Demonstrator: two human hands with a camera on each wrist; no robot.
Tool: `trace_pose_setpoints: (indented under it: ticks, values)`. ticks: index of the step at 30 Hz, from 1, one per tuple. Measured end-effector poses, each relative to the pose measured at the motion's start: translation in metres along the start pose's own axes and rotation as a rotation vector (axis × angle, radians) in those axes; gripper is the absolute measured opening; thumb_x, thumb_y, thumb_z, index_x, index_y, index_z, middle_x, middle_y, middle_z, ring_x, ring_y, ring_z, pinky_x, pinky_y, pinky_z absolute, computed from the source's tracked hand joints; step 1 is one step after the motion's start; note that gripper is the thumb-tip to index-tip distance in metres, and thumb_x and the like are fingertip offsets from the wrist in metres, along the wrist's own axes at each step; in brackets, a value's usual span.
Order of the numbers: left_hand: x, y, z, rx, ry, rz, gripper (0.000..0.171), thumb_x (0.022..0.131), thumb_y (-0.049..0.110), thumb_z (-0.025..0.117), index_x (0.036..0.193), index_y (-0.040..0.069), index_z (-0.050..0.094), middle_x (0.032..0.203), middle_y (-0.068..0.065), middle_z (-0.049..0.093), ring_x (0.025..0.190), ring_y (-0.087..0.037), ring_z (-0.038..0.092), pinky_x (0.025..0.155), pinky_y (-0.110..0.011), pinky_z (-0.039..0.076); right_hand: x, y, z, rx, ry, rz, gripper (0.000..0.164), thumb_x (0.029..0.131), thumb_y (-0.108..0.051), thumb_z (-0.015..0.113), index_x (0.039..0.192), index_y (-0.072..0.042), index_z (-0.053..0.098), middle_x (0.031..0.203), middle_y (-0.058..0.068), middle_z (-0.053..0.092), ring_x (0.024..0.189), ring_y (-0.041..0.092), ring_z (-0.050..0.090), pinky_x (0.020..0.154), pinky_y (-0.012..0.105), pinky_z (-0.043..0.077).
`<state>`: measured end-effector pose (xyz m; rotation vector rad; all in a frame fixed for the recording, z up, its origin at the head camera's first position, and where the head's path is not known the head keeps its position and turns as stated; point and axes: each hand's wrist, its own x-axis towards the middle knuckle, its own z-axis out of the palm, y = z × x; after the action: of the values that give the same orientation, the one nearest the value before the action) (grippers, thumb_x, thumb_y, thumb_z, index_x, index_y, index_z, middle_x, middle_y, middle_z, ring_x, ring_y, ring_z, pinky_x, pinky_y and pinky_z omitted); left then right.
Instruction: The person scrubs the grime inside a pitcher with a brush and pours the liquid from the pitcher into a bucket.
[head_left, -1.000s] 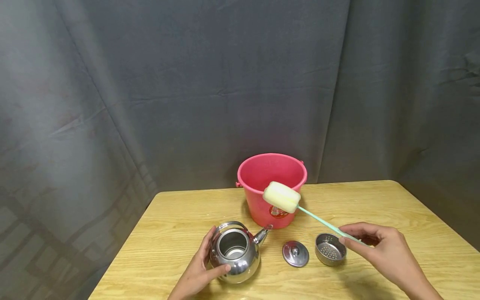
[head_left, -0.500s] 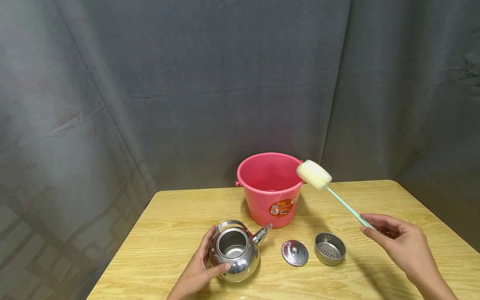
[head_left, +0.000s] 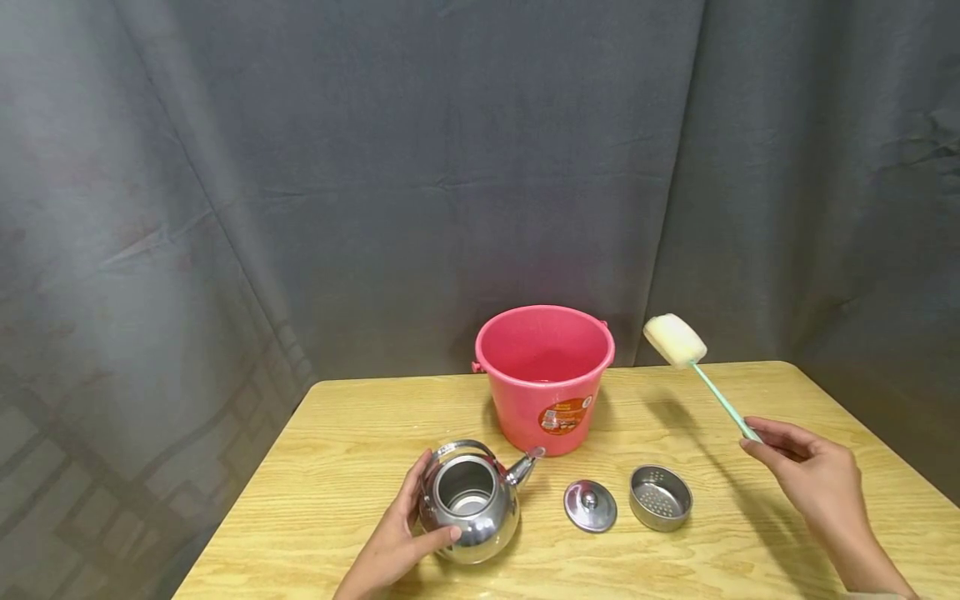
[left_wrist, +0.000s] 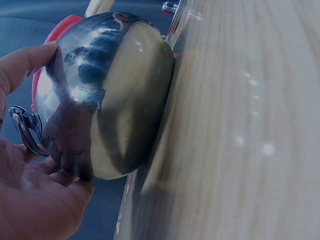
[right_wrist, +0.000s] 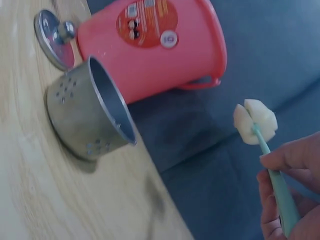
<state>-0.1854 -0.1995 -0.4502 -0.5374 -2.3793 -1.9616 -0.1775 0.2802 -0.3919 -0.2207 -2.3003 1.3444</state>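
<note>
Lower centre, I see left hand grip round silver metal kettle, likely for steadiness; right hand pinches mint-handled cream sponge brush.

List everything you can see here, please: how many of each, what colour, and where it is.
Curtain: count unclear, dark grey, across the back
Table: 1, light wood colour, in front of the curtain
Bucket: 1, pink, standing near the table's far edge
Label: 1, mostly orange-red, on the bucket's near side
Kettle: 1, shiny silver, on the table, nearer and to the left of the bucket, its top open
Lid: 1, silver, on the table, right of the kettle
Strainer: 1, silver, on the table, right of the lid
Brush: 1, cream and mint green, in the air, right of the bucket
Left hand: 1, gripping the kettle
Right hand: 1, holding the brush's handle
</note>
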Motion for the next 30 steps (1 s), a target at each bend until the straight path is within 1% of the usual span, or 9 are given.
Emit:
trace_pose_setpoints:
  ticks: [3, 5, 9, 15, 17, 20, 25, 28, 30]
  values:
    - [0.001, 0.000, 0.000, 0.010, -0.005, 0.000, 0.101, 0.076, 0.009, 0.081, 0.155, 0.019, 0.020, 0.155, -0.011, 0.030, 0.140, -0.023, 0.027, 0.107, -0.019, 0.023, 0.007, 0.010, 0.003, 0.008, 0.043, 0.038, 0.031, 0.086, -0.031, 0.075, 0.111, -0.013, 0.075, 0.080, -0.031, 0.062, 0.074, -0.015, 0.055, 0.058, 0.011, 0.046]
    - [0.001, -0.001, 0.000, 0.021, -0.010, 0.013, 0.100, 0.077, 0.009, 0.081, 0.155, 0.018, 0.019, 0.155, -0.013, 0.030, 0.140, -0.026, 0.027, 0.108, -0.022, 0.023, 0.012, 0.016, 0.006, 0.033, 0.084, 0.063, 0.026, 0.086, -0.028, 0.076, 0.108, -0.015, 0.076, 0.077, -0.033, 0.061, 0.073, -0.016, 0.055, 0.057, 0.009, 0.046]
    - [0.002, -0.001, -0.001, 0.029, -0.013, 0.020, 0.100, 0.077, 0.010, 0.080, 0.155, 0.019, 0.019, 0.155, -0.013, 0.029, 0.140, -0.027, 0.026, 0.109, -0.025, 0.022, 0.021, 0.027, 0.014, 0.071, 0.157, 0.123, 0.020, 0.085, -0.022, 0.076, 0.104, -0.017, 0.078, 0.072, -0.034, 0.059, 0.069, -0.017, 0.054, 0.055, 0.008, 0.044]
    - [0.001, -0.001, -0.001, 0.033, -0.016, 0.030, 0.099, 0.078, 0.010, 0.080, 0.155, 0.017, 0.019, 0.155, -0.014, 0.028, 0.140, -0.029, 0.026, 0.110, -0.028, 0.021, 0.031, 0.041, 0.023, 0.065, 0.177, 0.222, 0.014, 0.085, -0.018, 0.075, 0.098, -0.018, 0.078, 0.066, -0.033, 0.056, 0.064, -0.014, 0.053, 0.052, 0.013, 0.045]
    - [0.001, -0.001, -0.001, 0.027, -0.016, 0.028, 0.099, 0.078, 0.010, 0.080, 0.155, 0.017, 0.019, 0.155, -0.014, 0.028, 0.140, -0.029, 0.026, 0.109, -0.026, 0.021, 0.033, 0.045, 0.025, 0.074, 0.183, 0.240, 0.010, 0.084, -0.015, 0.075, 0.091, -0.023, 0.078, 0.064, -0.032, 0.056, 0.062, -0.013, 0.053, 0.051, 0.014, 0.044]
    - [0.000, 0.000, -0.001, 0.018, -0.010, 0.010, 0.100, 0.077, 0.009, 0.081, 0.155, 0.020, 0.020, 0.155, -0.011, 0.028, 0.140, -0.025, 0.026, 0.107, -0.020, 0.021, 0.036, 0.048, 0.027, 0.104, 0.192, 0.264, 0.016, 0.084, -0.012, 0.075, 0.083, -0.029, 0.075, 0.062, -0.030, 0.056, 0.060, -0.011, 0.054, 0.048, 0.016, 0.044]
    - [0.000, 0.000, 0.000, 0.025, -0.001, -0.006, 0.101, 0.076, 0.009, 0.081, 0.155, 0.022, 0.020, 0.155, -0.009, 0.029, 0.140, -0.021, 0.027, 0.106, -0.018, 0.022, 0.039, 0.054, 0.029, 0.060, 0.187, 0.287, 0.010, 0.083, -0.012, 0.074, 0.089, -0.020, 0.076, 0.062, -0.030, 0.055, 0.059, -0.009, 0.052, 0.047, 0.019, 0.043]
    - [-0.001, 0.001, 0.000, 0.022, -0.001, -0.013, 0.101, 0.076, 0.009, 0.081, 0.155, 0.022, 0.020, 0.155, -0.009, 0.029, 0.140, -0.020, 0.027, 0.106, -0.017, 0.022, 0.039, 0.058, 0.029, 0.024, 0.181, 0.294, 0.009, 0.083, -0.014, 0.074, 0.090, -0.019, 0.076, 0.061, -0.030, 0.055, 0.060, -0.008, 0.051, 0.050, 0.019, 0.042]
    - [0.000, 0.001, 0.000, 0.020, -0.002, -0.016, 0.101, 0.076, 0.009, 0.081, 0.155, 0.022, 0.020, 0.155, -0.009, 0.029, 0.140, -0.020, 0.027, 0.106, -0.017, 0.022, 0.039, 0.061, 0.029, 0.015, 0.179, 0.298, 0.009, 0.083, -0.015, 0.074, 0.092, -0.016, 0.077, 0.061, -0.030, 0.055, 0.060, -0.008, 0.050, 0.051, 0.018, 0.042]
